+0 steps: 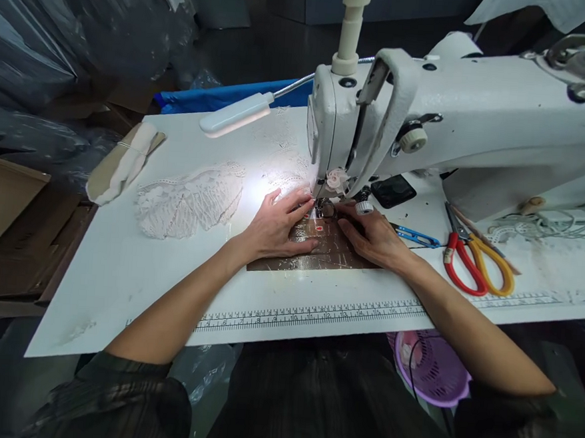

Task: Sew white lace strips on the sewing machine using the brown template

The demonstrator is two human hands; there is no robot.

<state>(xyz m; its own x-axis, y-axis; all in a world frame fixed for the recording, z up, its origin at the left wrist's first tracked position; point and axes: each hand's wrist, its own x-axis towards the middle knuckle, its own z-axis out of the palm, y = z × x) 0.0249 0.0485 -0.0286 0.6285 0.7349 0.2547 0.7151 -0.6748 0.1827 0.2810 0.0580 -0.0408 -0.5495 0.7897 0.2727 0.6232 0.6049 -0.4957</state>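
Well, my left hand (276, 228) lies spread wide at the bright openwork lace (290, 164) beside the glossy white machine (441, 99); my right hand (374, 237) bends in opposite, and I cannot tell whether it pinches anything. Beneath sits a scuffed brown plate (314, 262). Frilled trim (191, 202) fans across the smooth, ruler-marked table (162, 283); crinkled plastic (29, 34) and boxes (3, 205) crowd the left.
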